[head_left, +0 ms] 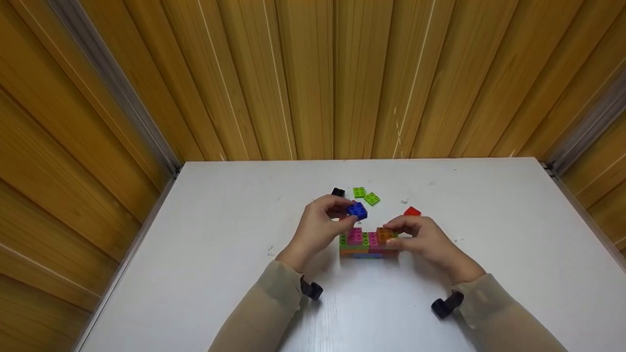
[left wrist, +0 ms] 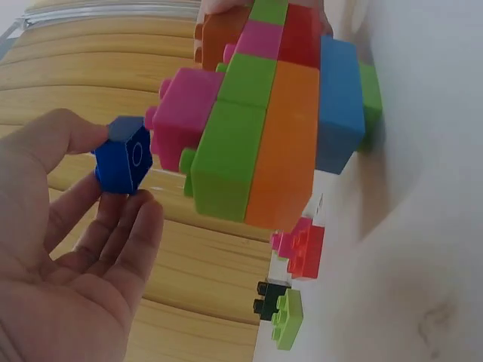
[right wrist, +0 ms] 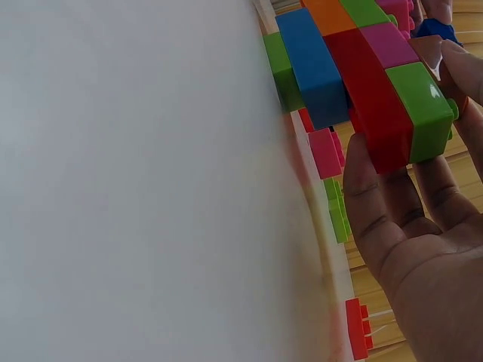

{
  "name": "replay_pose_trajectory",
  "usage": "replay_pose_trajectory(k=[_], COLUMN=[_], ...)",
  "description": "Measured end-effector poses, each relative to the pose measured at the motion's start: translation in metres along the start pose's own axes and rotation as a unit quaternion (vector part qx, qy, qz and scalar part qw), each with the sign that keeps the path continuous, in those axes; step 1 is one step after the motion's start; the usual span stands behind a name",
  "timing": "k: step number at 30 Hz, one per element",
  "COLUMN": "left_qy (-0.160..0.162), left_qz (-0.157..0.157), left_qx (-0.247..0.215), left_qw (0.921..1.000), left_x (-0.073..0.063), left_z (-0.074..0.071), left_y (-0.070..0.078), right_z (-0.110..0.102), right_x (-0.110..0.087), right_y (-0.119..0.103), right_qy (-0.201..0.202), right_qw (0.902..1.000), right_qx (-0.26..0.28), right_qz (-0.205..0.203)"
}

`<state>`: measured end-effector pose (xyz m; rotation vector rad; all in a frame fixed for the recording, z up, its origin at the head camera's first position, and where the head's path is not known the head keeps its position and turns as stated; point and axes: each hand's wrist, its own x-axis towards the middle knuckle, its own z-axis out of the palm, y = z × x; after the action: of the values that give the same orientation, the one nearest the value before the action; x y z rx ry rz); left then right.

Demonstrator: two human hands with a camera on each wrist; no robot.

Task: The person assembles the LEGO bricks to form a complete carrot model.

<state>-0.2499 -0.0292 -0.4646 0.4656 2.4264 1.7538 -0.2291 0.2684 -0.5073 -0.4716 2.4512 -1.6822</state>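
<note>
My left hand [head_left: 319, 222] pinches a small blue toy brick [head_left: 358, 211] between thumb and fingers, just above the left part of a toy brick structure [head_left: 356, 248]. In the left wrist view the blue brick [left wrist: 121, 157] is beside a pink brick [left wrist: 189, 109] on that structure's top, its hollow side partly visible. My right hand [head_left: 430, 243] grips the structure's right end, with the thumb by an orange brick [head_left: 385, 234] on top. Green, orange, red and pink bricks make up the layers, and a blue brick [right wrist: 311, 68] lies below them.
Behind the structure, loose bricks lie on the white table [head_left: 205, 234]: a black one [head_left: 338, 192], two light green ones [head_left: 371, 198] and a red one [head_left: 412, 211]. Wood-patterned walls [head_left: 313, 83] enclose the table's back and sides.
</note>
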Motion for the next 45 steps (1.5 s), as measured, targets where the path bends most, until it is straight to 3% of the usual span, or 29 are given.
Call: replay_pose_trajectory(k=[13, 28, 34, 45], left_qy=[-0.084, -0.111, -0.119, -0.124], left_qz=[0.049, 0.017, 0.004, -0.011], left_qx=[0.021, 0.044, 0.045, 0.026], left_qw=[0.9950, 0.9927, 0.9919, 0.9919], left_x=[-0.005, -0.007, -0.006, -0.006], left_z=[0.011, 0.011, 0.013, 0.017], left_y=[-0.003, -0.004, -0.009, -0.014], right_z=[0.000, -0.001, 0.000, 0.001], right_x=[0.000, -0.001, -0.001, 0.001], right_y=[0.001, -0.002, -0.002, 0.003], right_qy=[-0.001, -0.005, -0.002, -0.001], right_qw=[1.0000, 0.9999, 0.9999, 0.9993], right_qx=[0.003, -0.011, -0.001, 0.036], right_qz=[-0.006, 0.004, 0.012, -0.008])
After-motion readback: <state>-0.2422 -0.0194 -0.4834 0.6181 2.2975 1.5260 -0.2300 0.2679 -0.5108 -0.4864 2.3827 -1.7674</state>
